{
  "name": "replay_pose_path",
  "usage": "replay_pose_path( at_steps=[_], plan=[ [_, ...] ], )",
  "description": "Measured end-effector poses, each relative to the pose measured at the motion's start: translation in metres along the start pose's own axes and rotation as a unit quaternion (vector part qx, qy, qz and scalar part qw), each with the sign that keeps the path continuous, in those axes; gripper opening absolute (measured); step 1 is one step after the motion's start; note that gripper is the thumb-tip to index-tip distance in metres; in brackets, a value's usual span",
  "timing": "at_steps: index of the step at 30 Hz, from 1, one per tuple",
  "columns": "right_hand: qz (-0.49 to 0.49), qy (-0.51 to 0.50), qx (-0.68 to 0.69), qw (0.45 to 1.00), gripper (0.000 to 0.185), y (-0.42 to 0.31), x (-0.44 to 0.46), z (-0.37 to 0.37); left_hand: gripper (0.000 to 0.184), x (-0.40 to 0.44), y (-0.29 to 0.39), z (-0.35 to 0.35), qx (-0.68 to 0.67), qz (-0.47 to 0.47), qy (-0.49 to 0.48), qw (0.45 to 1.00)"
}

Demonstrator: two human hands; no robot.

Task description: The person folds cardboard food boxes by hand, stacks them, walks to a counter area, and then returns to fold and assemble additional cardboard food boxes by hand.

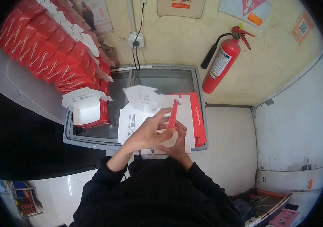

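Note:
A partly folded cardboard box, red outside and white inside, is held between my two hands over the glass-topped chest. My left hand grips its red side wall, with the thumb on the near part of the wall. My right hand is curled around the near right corner. The box's white flap stands out to the far left, slightly blurred. Under my hands lie flat box blanks, some showing white and others red. To the left, a folded box rests with its lid up.
Nested red boxes pile up at the back left on a white surface. The chest's grey rim surrounds sliding glass. A red fire extinguisher hangs on the wall, right of a plugged socket. A cluttered tray sits at lower right.

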State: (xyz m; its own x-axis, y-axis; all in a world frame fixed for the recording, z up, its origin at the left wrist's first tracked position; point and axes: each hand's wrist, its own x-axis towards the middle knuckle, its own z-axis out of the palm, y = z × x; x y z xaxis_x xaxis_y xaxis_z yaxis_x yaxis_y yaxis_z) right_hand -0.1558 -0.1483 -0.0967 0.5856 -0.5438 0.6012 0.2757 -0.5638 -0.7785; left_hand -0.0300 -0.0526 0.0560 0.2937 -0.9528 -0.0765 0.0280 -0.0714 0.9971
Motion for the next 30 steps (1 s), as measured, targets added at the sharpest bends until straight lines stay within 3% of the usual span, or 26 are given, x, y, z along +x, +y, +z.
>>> replay_pose_path(
  at_steps=[2, 3, 6, 9, 12, 15, 19, 21, 24, 25, 28, 29, 30],
  plan=[
    [0.014, 0.027, 0.063, 0.998, 0.065, -0.004, 0.009, -0.012, 0.036, 0.001, -0.022, -0.026, 0.072, -0.018, -0.065, 0.995],
    [0.042, 0.053, 0.118, 0.991, 0.056, 0.000, 0.013, -0.021, 0.030, 0.001, -0.034, -0.036, 0.034, -0.042, -0.114, 0.992],
    [0.122, -0.066, 0.004, 0.990, 0.032, -0.028, 0.062, -0.056, 0.024, -0.001, -0.051, -0.050, -0.011, -0.111, -0.181, 0.977],
    [0.113, -0.253, -0.011, 0.961, 0.032, -0.056, 0.095, -0.068, 0.025, 0.004, -0.070, -0.055, -0.010, -0.104, -0.190, 0.976],
    [0.135, -0.225, 0.035, 0.964, 0.039, -0.064, 0.101, -0.067, 0.029, -0.002, -0.066, -0.056, -0.065, -0.133, -0.163, 0.976],
    [0.055, -0.297, -0.050, 0.952, 0.038, -0.072, 0.104, -0.070, 0.031, -0.005, -0.064, -0.052, -0.101, -0.159, -0.137, 0.972],
    [0.051, -0.317, -0.200, 0.926, 0.038, -0.083, 0.108, -0.065, 0.030, -0.010, -0.053, -0.038, -0.101, -0.174, -0.096, 0.975],
    [0.086, -0.290, -0.222, 0.927, 0.036, -0.085, 0.110, -0.064, 0.026, -0.010, -0.062, -0.040, -0.009, -0.110, -0.115, 0.987],
    [0.049, -0.117, -0.157, 0.979, 0.031, -0.086, 0.104, -0.051, 0.023, -0.011, -0.057, -0.040, 0.081, -0.072, -0.067, 0.992],
    [0.027, -0.140, -0.182, 0.973, 0.031, -0.088, 0.102, -0.049, 0.022, -0.014, -0.052, -0.040, 0.102, -0.070, -0.038, 0.992],
    [-0.017, -0.200, -0.219, 0.955, 0.032, -0.089, 0.095, -0.045, 0.018, -0.012, -0.029, -0.051, 0.339, 0.034, -0.049, 0.939],
    [-0.017, -0.217, -0.208, 0.954, 0.031, -0.083, 0.092, -0.045, 0.015, -0.013, -0.034, -0.052, 0.323, 0.075, -0.030, 0.943],
    [-0.018, -0.234, -0.197, 0.952, 0.030, -0.079, 0.092, -0.046, 0.016, -0.013, -0.030, -0.054, 0.325, 0.053, -0.054, 0.943]
  ],
)
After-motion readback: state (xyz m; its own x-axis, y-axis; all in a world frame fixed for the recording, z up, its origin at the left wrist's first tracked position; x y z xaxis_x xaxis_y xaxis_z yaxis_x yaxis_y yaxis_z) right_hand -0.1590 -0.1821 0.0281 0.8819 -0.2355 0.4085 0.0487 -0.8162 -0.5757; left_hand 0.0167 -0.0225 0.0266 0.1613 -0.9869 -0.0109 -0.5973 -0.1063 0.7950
